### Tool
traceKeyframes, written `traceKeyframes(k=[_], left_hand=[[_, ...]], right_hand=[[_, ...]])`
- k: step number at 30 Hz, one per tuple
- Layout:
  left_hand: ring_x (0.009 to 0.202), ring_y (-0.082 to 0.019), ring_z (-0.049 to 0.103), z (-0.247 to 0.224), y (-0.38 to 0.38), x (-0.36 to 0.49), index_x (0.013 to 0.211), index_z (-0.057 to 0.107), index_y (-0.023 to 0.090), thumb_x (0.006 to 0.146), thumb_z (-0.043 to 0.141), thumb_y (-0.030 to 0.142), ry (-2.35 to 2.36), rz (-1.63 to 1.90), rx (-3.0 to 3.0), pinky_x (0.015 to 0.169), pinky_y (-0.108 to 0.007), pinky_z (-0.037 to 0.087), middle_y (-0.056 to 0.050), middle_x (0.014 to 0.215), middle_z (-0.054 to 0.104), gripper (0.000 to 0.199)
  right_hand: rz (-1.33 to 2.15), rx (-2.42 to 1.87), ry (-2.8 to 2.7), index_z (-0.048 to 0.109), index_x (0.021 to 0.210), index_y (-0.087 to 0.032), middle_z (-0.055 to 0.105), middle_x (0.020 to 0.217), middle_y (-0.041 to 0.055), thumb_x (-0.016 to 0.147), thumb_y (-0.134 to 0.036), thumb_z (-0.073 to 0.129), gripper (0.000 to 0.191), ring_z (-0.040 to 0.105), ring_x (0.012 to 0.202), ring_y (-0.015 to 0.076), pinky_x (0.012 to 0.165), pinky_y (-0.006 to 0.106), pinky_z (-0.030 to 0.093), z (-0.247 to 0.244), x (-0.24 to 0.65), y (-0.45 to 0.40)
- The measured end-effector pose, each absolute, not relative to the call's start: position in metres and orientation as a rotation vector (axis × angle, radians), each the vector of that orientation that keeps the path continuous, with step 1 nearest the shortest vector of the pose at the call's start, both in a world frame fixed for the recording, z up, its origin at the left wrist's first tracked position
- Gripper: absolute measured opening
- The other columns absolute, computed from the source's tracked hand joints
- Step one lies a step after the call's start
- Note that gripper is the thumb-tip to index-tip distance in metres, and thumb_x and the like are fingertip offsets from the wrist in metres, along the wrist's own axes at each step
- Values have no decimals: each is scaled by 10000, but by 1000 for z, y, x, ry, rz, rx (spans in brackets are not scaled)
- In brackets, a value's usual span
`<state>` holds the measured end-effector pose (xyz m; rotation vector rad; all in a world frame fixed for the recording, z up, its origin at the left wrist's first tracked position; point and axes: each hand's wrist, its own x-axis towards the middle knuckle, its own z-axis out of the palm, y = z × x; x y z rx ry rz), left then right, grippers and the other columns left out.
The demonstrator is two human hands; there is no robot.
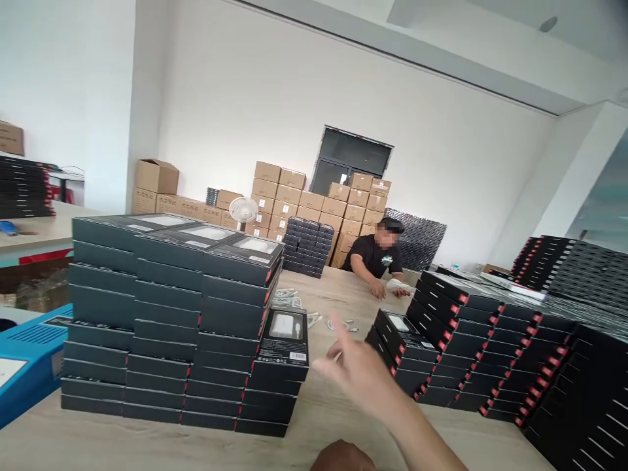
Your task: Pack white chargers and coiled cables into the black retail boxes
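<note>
My right hand [356, 373] reaches in from the bottom right over the wooden table [333, 418]. Its index finger and thumb are stretched out and apart, and nothing shows between them. Just left of it, at the end of a large stack of black boxes [167, 327], lies a box with a white charger and cable pictured on top [282, 333]. Beyond my fingertips are a coiled white cable [343, 322] and a bundle of white cables [288, 297]. My left hand is not in view; a brown rounded shape [342, 456] at the bottom edge is unclear.
Stacked black boxes with red tabs [481, 347] line the right side. Across the table, a person in a black shirt [375, 255] handles a white item [400, 286]. Cartons [275, 196] and a fan [243, 209] stand behind. A blue machine [36, 356] is at left.
</note>
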<state>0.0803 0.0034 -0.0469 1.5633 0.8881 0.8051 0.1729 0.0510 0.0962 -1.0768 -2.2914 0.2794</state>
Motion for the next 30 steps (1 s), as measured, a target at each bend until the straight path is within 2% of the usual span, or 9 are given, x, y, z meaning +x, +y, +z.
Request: traceKeyframes(k=[3, 6, 12, 15, 17, 20, 24, 27, 30], left_hand=[[693, -163, 587, -44, 7, 87, 717, 710, 193, 724, 730, 245, 993, 768, 1624, 676, -287, 473, 29, 683, 629, 57], [643, -166, 548, -38, 10, 94, 622, 680, 173, 663, 656, 216, 1183, 854, 1583, 642, -289, 403, 28, 592, 571, 65], [632, -162, 572, -24, 8, 96, 871, 637, 167, 758, 594, 544, 1094, 993, 1240, 535, -248, 391, -7, 735, 611, 397], [919, -231, 666, -13, 2, 96, 1163, 582, 198, 702, 638, 712, 806, 1057, 794, 648, -289, 512, -90, 1087, 667, 693], [1024, -269, 666, -4, -2, 97, 1241, 555, 205, 721, 655, 684, 651, 1076, 641, 734, -331, 537, -116, 1171, 672, 714], [958, -275, 690, 7, -8, 93, 1246, 570, 184, 719, 737, 464, 640, 1168, 632, 748, -330, 527, -107, 1080, 724, 619], [881, -239, 692, 13, -9, 78, 1284, 570, 181, 704, 716, 310, 690, 1088, 822, 739, -307, 507, -77, 1034, 748, 612], [855, -243, 691, 16, -7, 65, 1352, 526, 167, 693, 656, 299, 725, 932, 988, 724, -320, 503, -80, 1038, 752, 684], [1075, -305, 658, 22, -8, 59, 1413, 470, 144, 676, 615, 296, 927, 862, 1276, 889, -395, 502, -126, 1249, 686, 767]], right_hand=[[-206, -1384, -1996, 441, 1476, -189, 694, 1194, 174, 909, -465, 559, 642, 644, 1066, 351, 890, 454, 447, 88, 231, 77], [-494, -1545, -1963, 529, 1376, -109, 576, 1370, 258, 818, -495, 669, 693, 500, 1283, 435, 1041, 589, 311, 61, 284, 94], [-723, -1268, -1936, 658, 1214, -240, 721, 1132, 108, 878, -137, 552, 367, 635, 1046, 300, 1004, 512, 310, 25, 309, 65], [-774, -988, -2026, 653, 1234, -297, 748, 1007, 52, 850, -123, 587, 426, 654, 939, 255, 1004, 469, 317, 13, 292, 25], [-730, -750, -2121, 626, 1282, -324, 751, 1000, 29, 858, -194, 642, 444, 656, 925, 237, 1029, 446, 320, 3, 280, -1], [-425, -610, -2128, 602, 1315, -335, 701, 1186, 55, 869, -391, 687, 457, 622, 1099, 272, 1052, 453, 365, 3, 271, -20], [380, -1114, -1812, 514, 1425, -277, 523, 1446, 119, 941, -481, 533, 525, 514, 1296, 297, 1014, 454, 454, 36, 278, 7], [1149, -1097, -1896, 603, 1349, -241, 674, 1235, 99, 859, -537, 620, 573, 631, 1107, 288, 888, 410, 528, 50, 283, 37], [1419, -916, -1871, 731, 1134, -209, 732, 961, 51, 781, -519, 709, 470, 658, 968, 276, 846, 388, 531, 34, 278, 48]])
